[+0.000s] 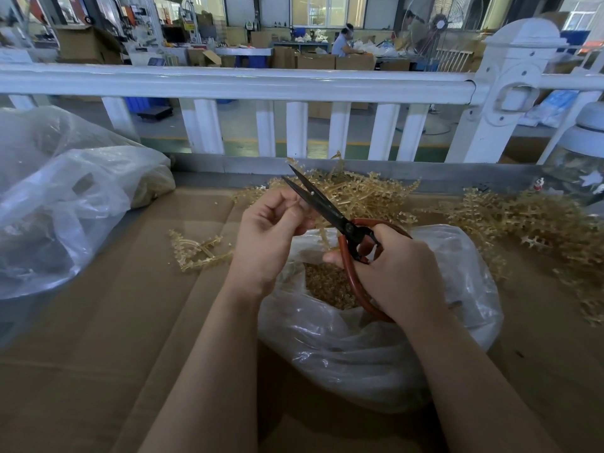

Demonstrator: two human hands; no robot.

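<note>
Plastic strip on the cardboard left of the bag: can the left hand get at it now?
Probably yes: the strip lies uncovered beside the left hand, though that hand pinches another piece.

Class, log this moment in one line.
left hand pinches plastic strip | right hand holds scissors, blades open | bag of cut bits below

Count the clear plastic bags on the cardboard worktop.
2. An open bag lies in the middle with amber bits inside; a crumpled bag sits at the far left. That left heap may be more than one bag.
</note>
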